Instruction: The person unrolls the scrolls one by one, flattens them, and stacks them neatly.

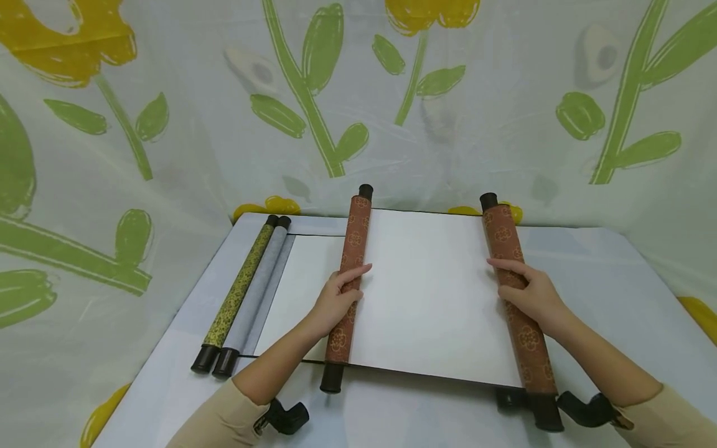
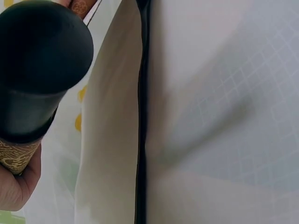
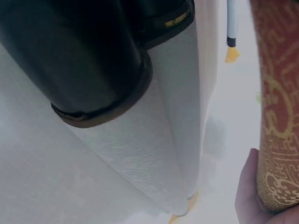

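A scroll of blank white paper (image 1: pixel 426 292) lies unrolled between two brown-red patterned rollers with black end knobs. My left hand (image 1: pixel 333 302) grips the left roller (image 1: pixel 356 230) near its middle, thumb and fingers round it. My right hand (image 1: pixel 534 298) holds the thicker right roller (image 1: pixel 529 339) the same way. In the left wrist view, a black knob (image 2: pixel 42 51) hides most of that roller. Beneath this scroll lies a second white sheet (image 1: pixel 305 280) with a grey border. The right wrist view shows grey rolls (image 3: pixel 135 144) with black knobs, beside the patterned roller (image 3: pixel 280 102).
At the left of the white table (image 1: pixel 162 373) a yellow-green patterned scroll (image 1: pixel 241 286) lies against a grey roll (image 1: pixel 260 280). A black knob (image 1: pixel 510 398) shows under the right roller. Behind the table hangs a curtain (image 1: pixel 493 118) printed with flowers and leaves.
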`<state>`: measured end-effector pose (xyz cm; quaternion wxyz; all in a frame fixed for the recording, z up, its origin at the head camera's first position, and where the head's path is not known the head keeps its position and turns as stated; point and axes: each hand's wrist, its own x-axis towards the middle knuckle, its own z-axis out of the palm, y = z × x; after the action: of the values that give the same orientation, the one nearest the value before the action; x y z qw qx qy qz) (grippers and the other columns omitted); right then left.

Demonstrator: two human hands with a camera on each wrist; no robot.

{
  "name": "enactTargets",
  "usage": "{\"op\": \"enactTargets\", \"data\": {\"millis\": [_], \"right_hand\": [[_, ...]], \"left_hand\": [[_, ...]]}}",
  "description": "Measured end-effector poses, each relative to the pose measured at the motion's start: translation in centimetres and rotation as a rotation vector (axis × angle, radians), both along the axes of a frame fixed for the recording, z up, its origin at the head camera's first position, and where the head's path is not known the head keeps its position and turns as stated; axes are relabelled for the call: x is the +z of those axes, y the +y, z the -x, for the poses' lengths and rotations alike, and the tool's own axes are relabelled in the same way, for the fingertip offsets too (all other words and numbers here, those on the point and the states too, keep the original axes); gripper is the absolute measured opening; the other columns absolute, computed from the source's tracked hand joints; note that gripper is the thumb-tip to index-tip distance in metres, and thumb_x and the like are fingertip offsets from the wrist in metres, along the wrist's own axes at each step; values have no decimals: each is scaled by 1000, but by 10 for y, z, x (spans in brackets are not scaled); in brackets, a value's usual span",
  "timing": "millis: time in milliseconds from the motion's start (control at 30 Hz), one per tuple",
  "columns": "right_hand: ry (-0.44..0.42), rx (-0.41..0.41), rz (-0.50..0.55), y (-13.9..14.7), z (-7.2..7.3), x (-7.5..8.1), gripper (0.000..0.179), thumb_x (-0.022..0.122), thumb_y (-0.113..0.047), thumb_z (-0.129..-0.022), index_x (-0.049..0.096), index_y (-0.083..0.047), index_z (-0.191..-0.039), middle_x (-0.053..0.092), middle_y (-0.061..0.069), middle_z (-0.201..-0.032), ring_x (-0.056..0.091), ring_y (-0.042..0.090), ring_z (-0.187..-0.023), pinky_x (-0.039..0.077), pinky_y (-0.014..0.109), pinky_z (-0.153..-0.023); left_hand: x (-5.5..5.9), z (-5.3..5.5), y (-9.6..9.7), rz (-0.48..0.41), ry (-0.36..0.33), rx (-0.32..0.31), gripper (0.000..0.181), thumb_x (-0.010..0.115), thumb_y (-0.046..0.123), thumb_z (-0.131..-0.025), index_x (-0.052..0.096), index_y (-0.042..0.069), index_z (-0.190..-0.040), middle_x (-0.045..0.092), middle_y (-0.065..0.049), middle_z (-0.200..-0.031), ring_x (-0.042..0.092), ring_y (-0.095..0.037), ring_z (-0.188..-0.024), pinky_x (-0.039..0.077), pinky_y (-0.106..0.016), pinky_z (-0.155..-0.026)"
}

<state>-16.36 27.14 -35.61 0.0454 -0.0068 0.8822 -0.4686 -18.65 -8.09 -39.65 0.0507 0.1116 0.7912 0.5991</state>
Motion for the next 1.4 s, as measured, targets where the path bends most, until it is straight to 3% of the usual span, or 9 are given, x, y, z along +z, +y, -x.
{"op": "enactTargets", "data": {"millis": [167,267,367,533,867,1033,1133,1267,1400], "right_hand": [[11,-13,-32,-1,1,-1,64,69,-17,-84,44,-8,-141,29,29,-147,36,43,-125,45,45,-82],[11,-9,-59,-3,2,0,76,79,-29,-77,44,-7,-141,28,29,-147,28,48,-132,36,58,-94],[10,-3,-61,-4,1,1,81,82,-30,-73,44,-5,-141,26,29,-148,23,50,-134,30,63,-97],[23,14,-68,-4,2,3,76,79,-22,-76,44,-6,-141,28,31,-146,27,50,-131,34,61,-94],[24,24,-99,-1,2,6,70,70,-10,-79,41,-9,-143,28,29,-148,28,49,-131,38,59,-91],[46,25,-127,2,3,2,68,63,-4,-80,39,-8,-143,31,28,-146,38,43,-123,44,47,-82],[55,34,-137,5,3,0,68,59,-2,-80,37,-7,-144,30,28,-146,37,42,-124,42,45,-82],[65,37,-142,7,3,-3,66,59,-2,-82,35,-5,-144,29,28,-147,32,44,-127,40,48,-83],[85,42,-139,7,4,-4,69,70,-13,-84,36,-5,-143,29,28,-146,30,47,-130,38,56,-90]], "left_hand": [[0,1,-1,12,9,24,51,61,4,-85,57,19,-133,46,-17,-129,39,-29,-123,36,-44,-94],[0,2,-2,40,20,47,53,72,8,-81,59,22,-130,48,-13,-131,38,-30,-129,31,-53,-102],[0,3,-1,69,8,66,59,80,11,-74,61,25,-128,50,-9,-131,37,-30,-130,27,-57,-104],[1,2,-2,90,-1,71,60,79,8,-73,61,26,-127,50,-10,-130,38,-30,-129,31,-56,-101],[2,2,-11,123,20,67,57,62,-1,-79,59,24,-130,48,-13,-129,42,-29,-125,40,-44,-91],[3,0,-17,147,36,69,56,57,2,-81,57,25,-132,47,-15,-126,46,-27,-114,39,-39,-84],[4,-1,-19,182,45,72,56,55,5,-82,56,27,-132,48,-14,-123,47,-25,-105,39,-36,-80],[4,-3,-21,212,70,75,53,58,7,-83,56,27,-132,50,-14,-120,48,-25,-98,41,-37,-78],[4,-1,-21,210,74,80,55,72,12,-80,57,26,-131,50,-11,-124,48,-25,-113,40,-46,-92]]}}
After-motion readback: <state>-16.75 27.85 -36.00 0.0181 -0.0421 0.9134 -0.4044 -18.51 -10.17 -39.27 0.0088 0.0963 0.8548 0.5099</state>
